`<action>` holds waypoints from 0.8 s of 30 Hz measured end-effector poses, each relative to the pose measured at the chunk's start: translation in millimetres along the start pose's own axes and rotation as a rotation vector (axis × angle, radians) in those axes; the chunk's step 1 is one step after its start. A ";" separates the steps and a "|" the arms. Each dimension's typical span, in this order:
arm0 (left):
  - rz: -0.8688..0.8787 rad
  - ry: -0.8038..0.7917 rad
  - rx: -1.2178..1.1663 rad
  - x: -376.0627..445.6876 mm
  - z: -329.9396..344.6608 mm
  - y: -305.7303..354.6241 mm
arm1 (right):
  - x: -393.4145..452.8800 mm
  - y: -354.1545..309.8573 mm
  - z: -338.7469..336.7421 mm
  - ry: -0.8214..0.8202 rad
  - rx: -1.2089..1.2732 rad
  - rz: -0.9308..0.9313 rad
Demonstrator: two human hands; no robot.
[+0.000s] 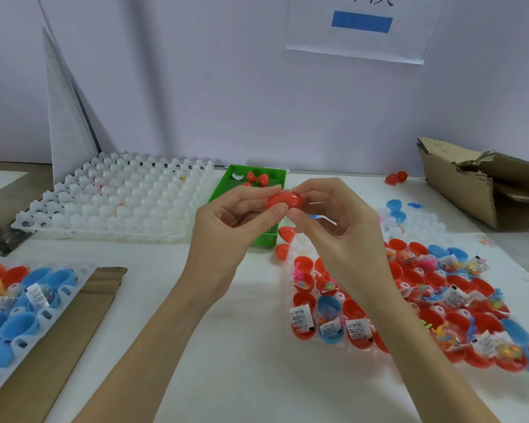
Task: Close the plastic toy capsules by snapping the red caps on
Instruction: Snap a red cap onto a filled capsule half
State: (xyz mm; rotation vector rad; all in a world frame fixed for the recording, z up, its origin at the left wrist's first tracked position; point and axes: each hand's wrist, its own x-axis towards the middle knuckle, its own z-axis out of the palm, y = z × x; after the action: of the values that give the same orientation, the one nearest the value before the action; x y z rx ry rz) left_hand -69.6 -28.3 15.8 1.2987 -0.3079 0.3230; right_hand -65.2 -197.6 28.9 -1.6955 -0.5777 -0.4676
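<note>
Hands meet above the middle of the surface (242, 300), both pinching one red capsule (285, 200). Its long axis lies roughly level, running from hand to hand, with a seam visible near its left end where cap meets body. The left hand (232, 221) grips the left end between thumb and curled fingers; the right hand (333, 227) pinches the right end between thumb and forefinger, the other fingers curled loosely below.

Just beyond the left hand sits a green tray (275, 236) holding a few red caps (258, 178); the hands hide its middle. Two loose caps (284, 242) lie on the surface just below the capsule, beside the tray's near corner. Farther left of the left hand stands a white holder rack (119, 196).

Under and to the right of the right forearm, a rack of open halves (425, 300), red and blue, holds small packets and toys; the arm covers part of it and the picture's edge cuts it off. Another rack with blue and red halves (22, 306) lies left of the left forearm on cardboard (74, 331), also cut off.

Far right of the right hand sits a torn carton (477, 184), with two red pieces (396, 177) near it. A pale wall backs the surface, bearing a paper sign (361, 25) whose print is cut off.
</note>
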 end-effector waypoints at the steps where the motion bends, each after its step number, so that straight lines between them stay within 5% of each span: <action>1: -0.009 -0.001 -0.004 -0.1 0.3 -0.1 | -0.2 -0.2 0.2 0.001 -0.023 -0.016; 12: -0.099 0.043 -0.075 -0.5 1.7 -0.9 | -8.0 2.8 14.7 0.039 -0.256 -0.172; 24: -0.174 0.096 -0.081 -8.9 18.8 -7.1 | -14.3 1.4 21.1 0.115 -0.527 -0.131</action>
State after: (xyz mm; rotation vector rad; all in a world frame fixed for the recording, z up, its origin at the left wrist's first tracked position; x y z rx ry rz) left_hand -75.7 -48.7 10.5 1.2169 -0.1247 0.2222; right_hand -75.8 -178.9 15.2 -2.1167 -0.5098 -0.8627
